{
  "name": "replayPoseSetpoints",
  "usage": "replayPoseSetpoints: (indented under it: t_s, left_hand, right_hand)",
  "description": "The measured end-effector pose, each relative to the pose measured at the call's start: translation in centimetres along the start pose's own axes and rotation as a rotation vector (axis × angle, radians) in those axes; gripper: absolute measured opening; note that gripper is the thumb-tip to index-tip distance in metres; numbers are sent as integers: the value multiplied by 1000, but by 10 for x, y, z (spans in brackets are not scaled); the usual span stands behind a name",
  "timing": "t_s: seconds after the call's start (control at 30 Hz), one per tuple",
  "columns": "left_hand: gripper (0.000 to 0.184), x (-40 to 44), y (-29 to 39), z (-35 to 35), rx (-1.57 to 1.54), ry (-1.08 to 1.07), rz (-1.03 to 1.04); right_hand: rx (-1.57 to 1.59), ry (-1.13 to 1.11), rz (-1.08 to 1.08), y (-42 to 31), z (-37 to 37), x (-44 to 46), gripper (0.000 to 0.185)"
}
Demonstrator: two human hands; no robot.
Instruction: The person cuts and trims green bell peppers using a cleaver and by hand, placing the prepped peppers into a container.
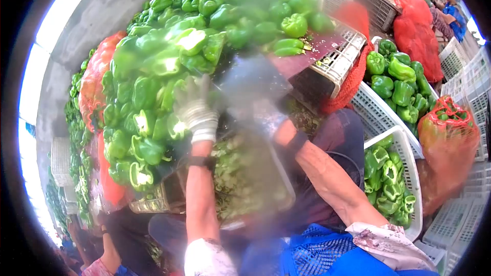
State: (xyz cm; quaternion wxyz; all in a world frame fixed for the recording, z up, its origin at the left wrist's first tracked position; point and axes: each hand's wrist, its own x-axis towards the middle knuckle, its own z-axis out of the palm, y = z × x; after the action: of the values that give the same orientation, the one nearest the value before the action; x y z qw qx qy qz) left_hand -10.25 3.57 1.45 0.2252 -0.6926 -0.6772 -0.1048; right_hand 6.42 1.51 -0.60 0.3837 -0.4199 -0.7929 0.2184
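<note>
My left hand, in a pale knitted glove, reaches to the right edge of a big heap of green bell peppers. Its fingers stretch upward, touching or close to the peppers. My right hand, also gloved, is smeared in the view, so its fingers and anything in them cannot be made out. Just beyond it is a flat grey surface, too blurred to name. Cut pepper halves lie along the heap's near edge. Below my hands, pale green scraps fill a container between my legs.
On my right, one white crate holds cut peppers and another crate whole ones. Red mesh sacks stand beyond. Long green peppers lie on a dark red sheet. Another person's arm shows at lower left.
</note>
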Motion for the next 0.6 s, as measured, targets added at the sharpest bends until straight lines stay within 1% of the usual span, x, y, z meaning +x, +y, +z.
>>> replayPoseSetpoints:
  t_s: [0.03, 0.07, 0.1, 0.13, 0.17, 0.2, 0.27, 0.3, 0.33, 0.37, 0.4, 0.43, 0.47, 0.53, 0.57, 0.6]
  left_hand:
    - [73, 4, -1, -1, 11, -32, -39]
    - [72, 12, 3, -5, 13, -59, -80]
    - [72, 18, 9, -7, 14, -89, -115]
    - [68, 19, 12, -6, 17, -72, -113]
    - [68, 19, 15, -10, 31, -114, -129]
    - [67, 19, 18, -13, 46, -154, -147]
    - [64, 12, 14, -7, 36, -120, -120]
    - [63, 11, 14, -4, 30, -100, -105]
    - [57, 14, 24, -27, 18, -219, -150]
    - [54, 20, 33, -49, 30, -223, -119]
    - [51, 24, 40, -61, 40, -232, -91]
    - [47, 27, 46, -52, -25, -1, 19]
    - [45, 40, 53, -44, -98, 69, 137]
    - [42, 71, 78, -19, -473, 23, 278]
    - [42, 84, 97, -18, -520, -22, 296]
    - [43, 99, 117, -17, -567, -65, 317]
  right_hand:
    - [90, -140, 143, -11, -16, -1, 46]
    - [172, -277, 285, -30, -50, 2, 46]
    - [133, -243, 188, -20, -59, -2, 47]
    - [91, -204, 92, -11, -69, -5, 47]
    - [-78, 0, -252, 29, -54, -12, 46]
    - [-125, 78, -236, 37, -64, -18, 45]
    - [-214, 231, -193, 48, -85, -29, 44]
    - [-326, 309, -223, 55, -105, -31, 45]
    - [-439, 364, -231, 43, -135, -29, 47]
    - [-598, 394, -229, 30, -165, -26, 48]
    - [-609, 391, -131, 13, -194, -24, 50]
    - [-520, 369, 14, 0, -215, -20, 51]
    - [-156, 374, 313, -7, -229, -18, 56]
    - [-42, 373, 352, 19, -242, -24, 60]
    - [15, 374, 371, 36, -248, -26, 62]
    - [-102, 418, 260, 57, -249, -27, 60]
